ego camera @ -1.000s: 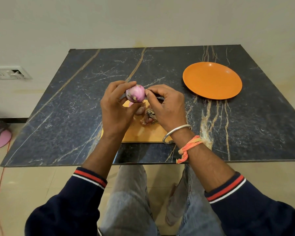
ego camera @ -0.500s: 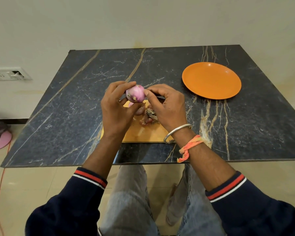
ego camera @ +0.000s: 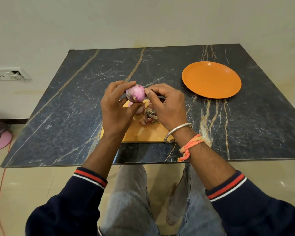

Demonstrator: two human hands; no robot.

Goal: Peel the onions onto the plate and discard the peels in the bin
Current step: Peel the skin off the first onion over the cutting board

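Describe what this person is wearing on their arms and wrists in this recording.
Both arms are in dark navy sleeves, the left sleeve and the right sleeve, and the forearms are bare. Each sleeve ends in a cuff with red and white stripes. The right wrist carries a plain silver bangle and an orange knotted thread band with a loose tail. Nothing is worn on the left wrist.

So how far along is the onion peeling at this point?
Early to midway. Done: some skin is off; a pile of peels lies on the board. In hand: the left hand holds an onion while the right hand picks at its skin. Left: the plate holds no onion yet, the peels are not binned, and no bin is in view.
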